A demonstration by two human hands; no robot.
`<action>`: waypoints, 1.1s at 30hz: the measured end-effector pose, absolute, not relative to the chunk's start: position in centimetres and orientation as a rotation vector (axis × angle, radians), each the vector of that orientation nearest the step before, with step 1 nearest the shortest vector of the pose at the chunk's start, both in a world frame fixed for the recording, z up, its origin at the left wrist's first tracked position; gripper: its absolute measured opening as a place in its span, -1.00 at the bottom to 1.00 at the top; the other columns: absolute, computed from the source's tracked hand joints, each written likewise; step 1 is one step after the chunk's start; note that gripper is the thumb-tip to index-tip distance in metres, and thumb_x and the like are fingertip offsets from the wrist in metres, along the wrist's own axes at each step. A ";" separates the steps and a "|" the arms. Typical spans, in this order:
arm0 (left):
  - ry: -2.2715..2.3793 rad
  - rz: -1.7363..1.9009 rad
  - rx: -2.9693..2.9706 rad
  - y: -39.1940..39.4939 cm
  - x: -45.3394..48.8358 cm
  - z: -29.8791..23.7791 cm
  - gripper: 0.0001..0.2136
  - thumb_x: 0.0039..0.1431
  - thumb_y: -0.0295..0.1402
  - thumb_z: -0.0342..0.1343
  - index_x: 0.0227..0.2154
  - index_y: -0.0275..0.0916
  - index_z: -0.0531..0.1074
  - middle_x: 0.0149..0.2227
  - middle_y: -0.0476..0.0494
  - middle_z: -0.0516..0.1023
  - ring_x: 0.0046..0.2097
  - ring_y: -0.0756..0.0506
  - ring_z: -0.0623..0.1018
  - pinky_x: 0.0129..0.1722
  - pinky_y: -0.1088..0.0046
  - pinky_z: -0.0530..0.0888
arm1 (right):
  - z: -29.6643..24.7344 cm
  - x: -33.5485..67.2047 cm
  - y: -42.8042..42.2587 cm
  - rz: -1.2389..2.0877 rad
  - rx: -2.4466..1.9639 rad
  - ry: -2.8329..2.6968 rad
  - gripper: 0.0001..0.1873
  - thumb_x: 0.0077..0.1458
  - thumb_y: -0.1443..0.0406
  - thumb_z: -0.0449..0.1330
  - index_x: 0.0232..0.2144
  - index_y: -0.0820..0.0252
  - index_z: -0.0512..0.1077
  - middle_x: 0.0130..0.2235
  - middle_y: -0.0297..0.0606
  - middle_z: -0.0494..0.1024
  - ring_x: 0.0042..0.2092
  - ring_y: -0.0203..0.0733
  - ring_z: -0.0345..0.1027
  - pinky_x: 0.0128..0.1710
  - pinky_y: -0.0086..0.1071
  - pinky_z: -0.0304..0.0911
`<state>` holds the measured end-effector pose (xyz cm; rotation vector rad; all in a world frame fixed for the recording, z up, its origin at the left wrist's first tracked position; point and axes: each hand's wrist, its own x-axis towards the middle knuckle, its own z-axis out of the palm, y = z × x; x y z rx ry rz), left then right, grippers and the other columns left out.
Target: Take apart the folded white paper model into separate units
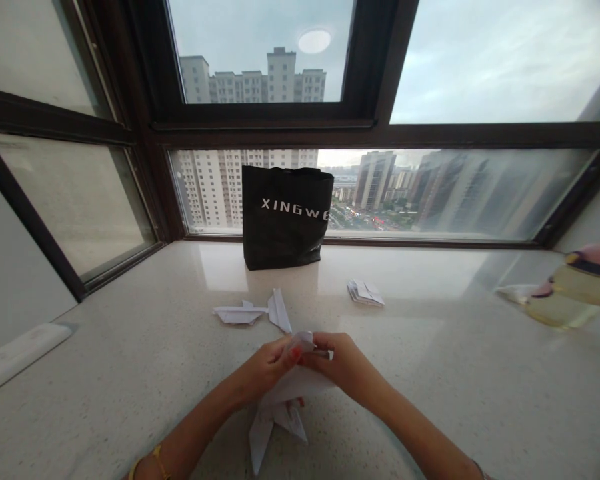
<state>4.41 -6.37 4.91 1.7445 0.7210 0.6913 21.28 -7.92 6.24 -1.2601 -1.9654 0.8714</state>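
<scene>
Between my two hands is a sheet of white paper (303,385), its top edge curled or folded over. My left hand (275,363) pinches it from the left, the thumb with a red nail lying on the paper. From the right, my right hand (347,367) grips the same top edge between thumb and fingers. Below the sheet, a pointed folded paper shape (263,437) lies on the counter, partly covered. Just beyond my hands are a folded paper boat (241,313) and a narrow folded paper piece (279,311), which seem to touch.
A stack of folded paper (365,293) lies right of centre. Against the window stands a black bag (287,233) with white lettering. A bottle with yellowish liquid (570,293) is at the far right, a long white object (25,357) at the left edge of the pale counter (145,373).
</scene>
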 end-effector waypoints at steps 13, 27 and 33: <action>0.932 0.492 1.498 -5.9 4.5 4.6 -0.24 -0.01 0.20 -0.47 -0.39 -0.37 0.42 -0.58 -0.15 0.48 -0.73 0.09 0.27 -0.77 0.61 0.16 | 4.8 21.2 -7.8 0.886 -1.449 -1.769 -0.49 -0.24 0.11 0.27 -0.26 0.16 0.17 -0.52 -0.48 0.27 -0.51 -0.35 0.22 -0.59 -0.51 0.12; 0.989 0.806 1.449 -5.4 4.7 3.5 -0.30 -0.06 0.22 -0.30 -0.35 -0.38 0.41 -0.60 -0.11 0.47 -0.72 0.08 0.31 -0.79 0.63 0.16 | 5.9 20.6 -8.0 1.226 -1.442 -1.445 -0.41 -0.14 0.17 0.16 -0.08 0.16 0.01 -0.69 -0.52 0.40 -0.73 -0.29 0.28 -0.84 -0.59 0.00; 0.850 0.641 1.137 -5.1 4.5 4.0 -0.20 -0.09 0.26 -0.41 -0.33 -0.40 0.42 -0.54 -0.21 0.50 -0.65 0.02 0.41 -0.73 0.57 0.27 | 6.3 20.6 -8.3 1.030 -1.322 -1.546 -0.74 -0.13 0.23 0.12 -0.33 0.14 0.20 -0.70 -0.58 0.28 -0.71 -0.40 0.20 -0.79 -0.59 0.04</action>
